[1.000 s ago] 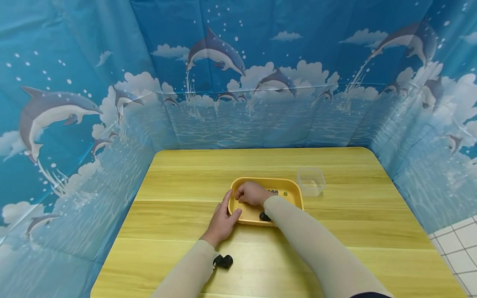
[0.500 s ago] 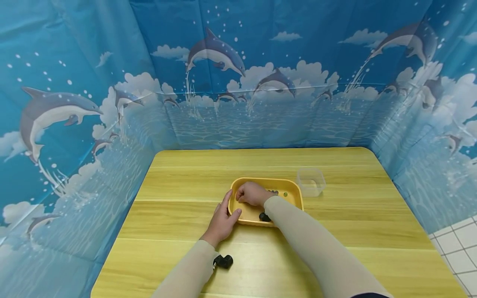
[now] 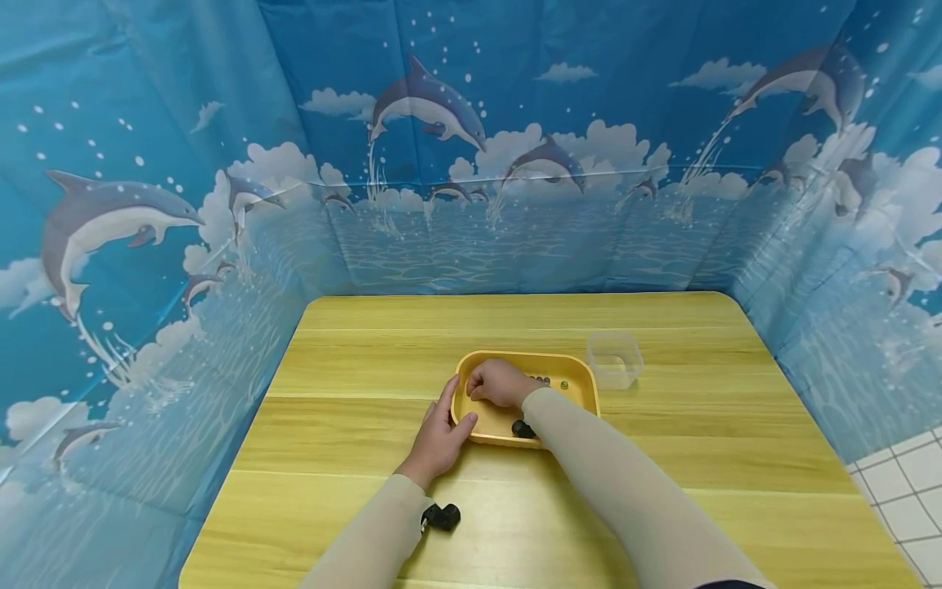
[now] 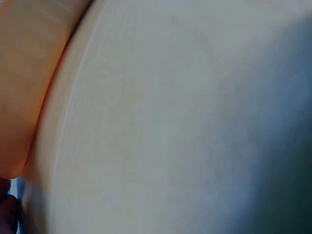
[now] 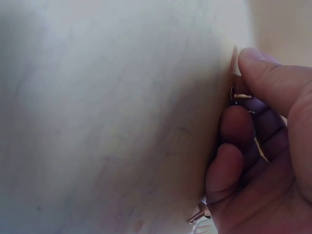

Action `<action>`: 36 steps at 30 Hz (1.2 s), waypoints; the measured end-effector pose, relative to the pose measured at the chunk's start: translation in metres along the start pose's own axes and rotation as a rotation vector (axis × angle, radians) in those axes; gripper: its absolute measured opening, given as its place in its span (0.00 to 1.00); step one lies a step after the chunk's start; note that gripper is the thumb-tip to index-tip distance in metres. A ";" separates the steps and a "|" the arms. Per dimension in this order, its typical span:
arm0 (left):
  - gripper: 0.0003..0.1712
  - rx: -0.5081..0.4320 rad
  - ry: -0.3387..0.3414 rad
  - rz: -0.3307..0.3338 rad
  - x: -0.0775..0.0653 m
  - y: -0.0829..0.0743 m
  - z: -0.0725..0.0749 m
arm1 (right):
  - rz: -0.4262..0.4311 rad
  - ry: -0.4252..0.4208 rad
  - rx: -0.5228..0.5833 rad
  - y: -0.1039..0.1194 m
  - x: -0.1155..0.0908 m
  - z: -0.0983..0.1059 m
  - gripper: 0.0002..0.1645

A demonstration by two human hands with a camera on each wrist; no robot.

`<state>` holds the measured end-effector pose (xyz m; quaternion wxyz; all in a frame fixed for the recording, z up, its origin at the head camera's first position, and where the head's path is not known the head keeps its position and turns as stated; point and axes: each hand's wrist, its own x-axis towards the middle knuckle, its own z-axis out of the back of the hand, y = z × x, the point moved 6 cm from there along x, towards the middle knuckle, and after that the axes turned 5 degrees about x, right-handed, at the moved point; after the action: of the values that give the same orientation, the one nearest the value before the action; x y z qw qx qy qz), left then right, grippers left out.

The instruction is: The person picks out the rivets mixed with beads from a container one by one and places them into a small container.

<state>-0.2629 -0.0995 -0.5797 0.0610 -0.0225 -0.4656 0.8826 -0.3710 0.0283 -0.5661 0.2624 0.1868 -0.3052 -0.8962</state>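
Metal tack (image 5: 233, 93), by fingertips of right hand (image 3: 504, 383), inside yellow tray (image 3: 491, 420)

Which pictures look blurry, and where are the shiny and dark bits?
Head view: clearest, with soft shine on the table; left wrist view: hazy, darkest at lower right; right wrist view: soft and washed out, with a grey shadow beside the right hand.

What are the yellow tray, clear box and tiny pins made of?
Yellow rounded tray: probably smooth, matte plastic; its colour is even. Clear square box: see-through, likely plastic, maybe glass. Flat-headed coppery pins: seemingly shiny metal, because they gleam.
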 end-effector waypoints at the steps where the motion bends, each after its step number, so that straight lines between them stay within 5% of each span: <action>1: 0.43 -0.001 0.000 -0.002 0.000 0.000 0.000 | 0.000 -0.001 0.000 0.000 0.000 0.000 0.05; 36: 0.43 0.004 -0.014 -0.008 0.003 0.004 -0.001 | -0.006 0.003 0.051 0.002 -0.004 0.003 0.06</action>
<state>-0.2658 -0.1002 -0.5836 0.0614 -0.0141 -0.4644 0.8834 -0.3685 0.0304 -0.5614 0.2552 0.1956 -0.3272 -0.8885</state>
